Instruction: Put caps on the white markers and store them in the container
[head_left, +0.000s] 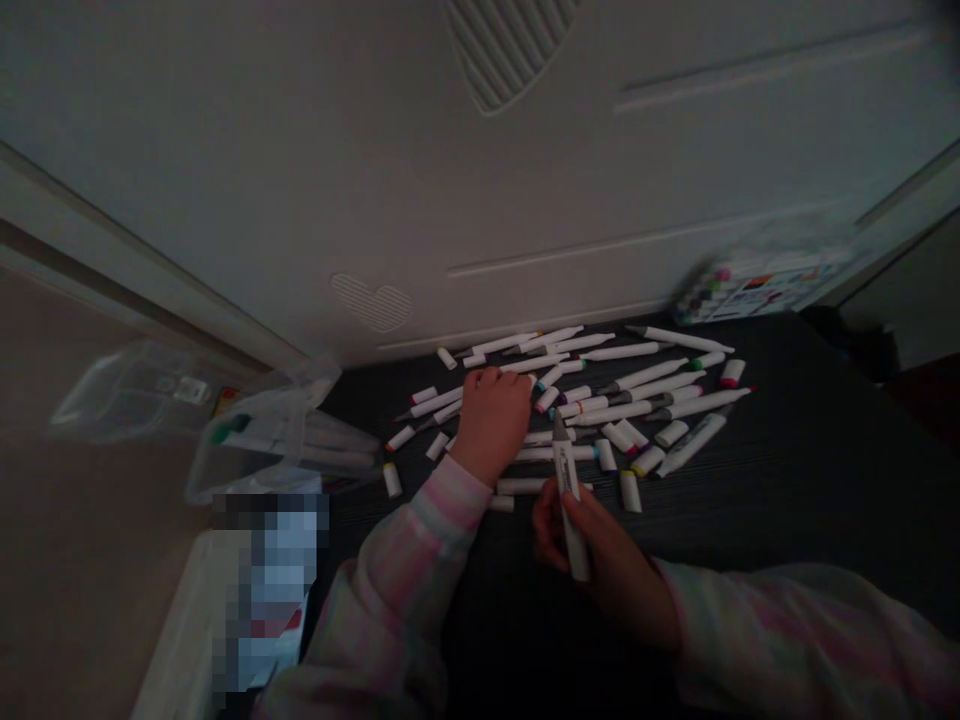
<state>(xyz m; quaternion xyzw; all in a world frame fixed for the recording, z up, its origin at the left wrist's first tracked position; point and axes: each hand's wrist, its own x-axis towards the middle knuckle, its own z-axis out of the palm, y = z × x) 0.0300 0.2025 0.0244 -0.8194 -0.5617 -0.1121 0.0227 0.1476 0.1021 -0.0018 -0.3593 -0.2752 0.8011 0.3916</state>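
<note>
My right hand is closed around a white marker, holding it nearly upright with its uncapped grey end pointing up. Further in, my left hand reaches over the pile of loose markers, its fingers curled downward. What those fingers grip, if anything, is hidden by the hand; a small white cap shows right by the fingertips. Around both hands lie many uncapped white markers and separate marker caps with coloured ends, scattered on the dark table.
A clear plastic case with several markers inside stands at the left. Below it is a pixelated screen-like area. A packed marker set leans against the pale panel at the table's back right.
</note>
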